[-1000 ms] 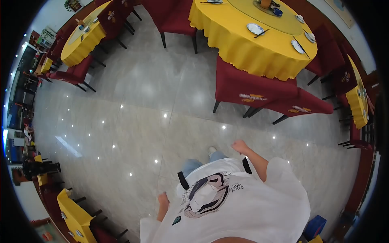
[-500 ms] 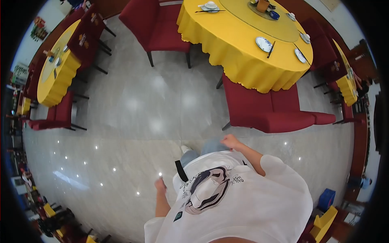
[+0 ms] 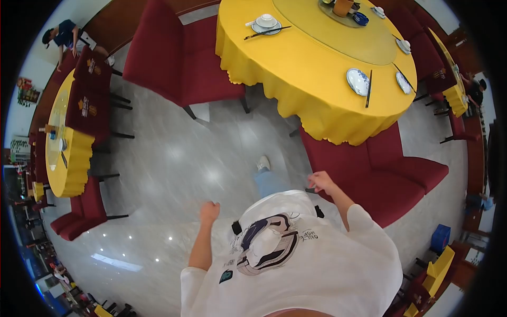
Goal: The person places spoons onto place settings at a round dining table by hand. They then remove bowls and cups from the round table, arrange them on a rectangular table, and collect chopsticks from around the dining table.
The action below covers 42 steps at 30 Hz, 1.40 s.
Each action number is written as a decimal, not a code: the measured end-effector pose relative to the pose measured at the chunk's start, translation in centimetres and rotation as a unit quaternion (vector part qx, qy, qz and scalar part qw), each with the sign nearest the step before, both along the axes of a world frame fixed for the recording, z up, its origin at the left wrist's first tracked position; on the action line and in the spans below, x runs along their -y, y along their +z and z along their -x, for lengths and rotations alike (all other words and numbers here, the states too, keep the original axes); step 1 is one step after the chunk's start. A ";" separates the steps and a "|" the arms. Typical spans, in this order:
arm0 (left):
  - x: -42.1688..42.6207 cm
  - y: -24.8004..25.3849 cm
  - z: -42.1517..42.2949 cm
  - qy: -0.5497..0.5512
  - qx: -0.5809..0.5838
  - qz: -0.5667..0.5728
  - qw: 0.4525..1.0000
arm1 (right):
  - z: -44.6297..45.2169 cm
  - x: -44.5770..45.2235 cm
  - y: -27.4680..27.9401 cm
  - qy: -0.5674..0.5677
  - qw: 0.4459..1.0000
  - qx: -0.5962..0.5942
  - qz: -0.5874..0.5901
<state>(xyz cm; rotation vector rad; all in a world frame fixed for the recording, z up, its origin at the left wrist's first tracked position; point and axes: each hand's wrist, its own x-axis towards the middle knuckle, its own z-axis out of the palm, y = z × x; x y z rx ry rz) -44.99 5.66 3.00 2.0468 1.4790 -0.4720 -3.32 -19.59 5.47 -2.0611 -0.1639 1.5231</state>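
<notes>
My left hand [image 3: 210, 211] hangs over the floor to the left of my white shirt, fingers curled in, with nothing seen in it. On the other side, my right hand [image 3: 320, 182] is held out beside the red chair [image 3: 364, 187], fingers loosely bent and partly apart, holding nothing that I can see. Ahead stands a round table with a yellow tablecloth [image 3: 296, 79]. On it are a blue-and-white plate [image 3: 358, 82], black chopsticks [image 3: 369, 90] and a white bowl [image 3: 266, 21] on a saucer.
Another red chair [image 3: 174, 63] stands at the table's left. A second yellow-covered table [image 3: 79, 153] with chairs is at far left. One person [image 3: 66, 37] leans at upper left, another [image 3: 475, 91] is at far right. A blue crate [image 3: 440, 239] sits at lower right. The grey tiled floor [image 3: 185, 153] is shiny.
The near table and chairs have come closer as I walk ahead. My left hand has swung forward and up, and a shoe now shows out in front. A person has come into view at upper left.
</notes>
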 end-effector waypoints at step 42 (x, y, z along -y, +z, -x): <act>-76.9 11.2 -87.9 0.019 0.328 0.063 0.942 | -47.2 -64.6 4.7 -0.079 0.958 0.242 -0.131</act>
